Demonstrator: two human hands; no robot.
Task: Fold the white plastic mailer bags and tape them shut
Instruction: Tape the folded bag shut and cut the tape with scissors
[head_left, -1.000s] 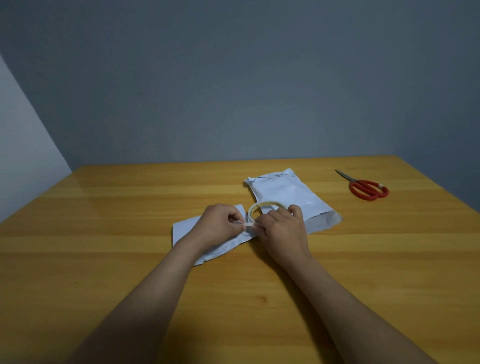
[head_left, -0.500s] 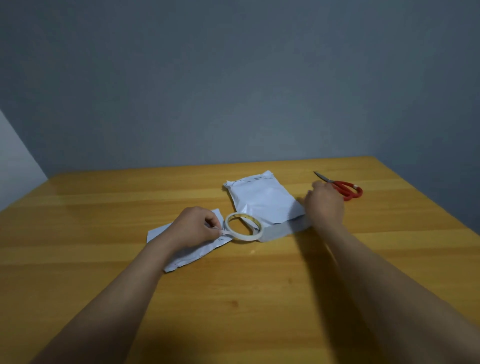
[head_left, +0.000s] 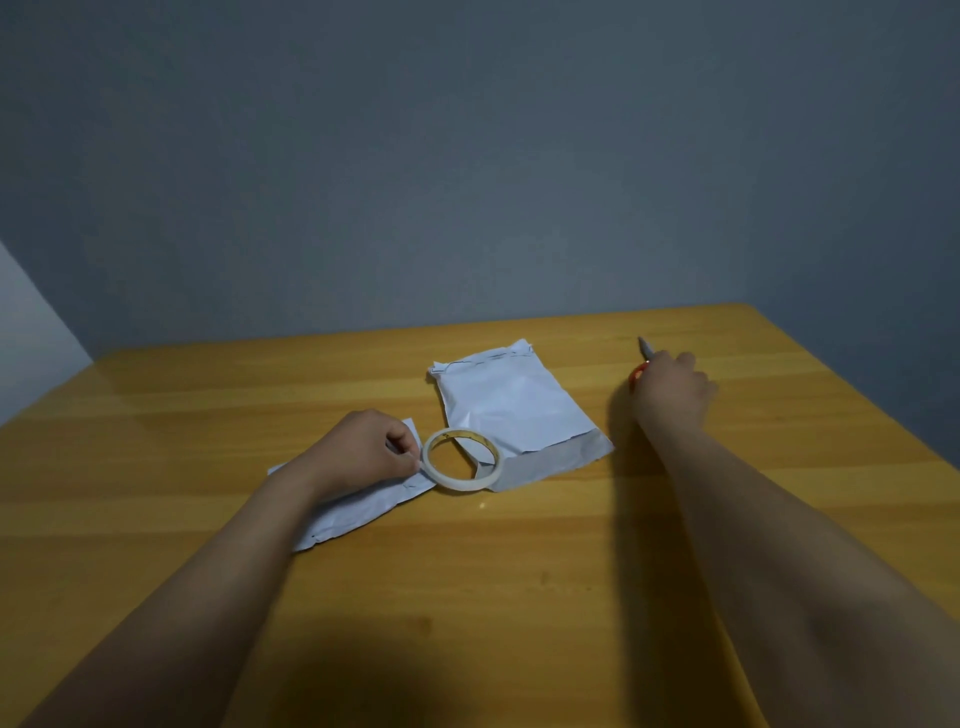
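On a wooden surface (head_left: 519, 597), the left hand (head_left: 363, 452) rests on a folded white mailer bag (head_left: 358, 514), its curled fingers pinching the near edge of a tape roll (head_left: 462, 462) lying flat. A second mailer bag (head_left: 514, 410) lies just beyond the roll, touching it. The right hand (head_left: 672, 387) covers red-handled scissors (head_left: 643, 353) farther right; whether it grips them cannot be told.

Tape roll (head_left: 452, 482) between left bag (head_left: 353, 512) and right bag (head_left: 511, 405); scissors (head_left: 638, 374) rightmost.
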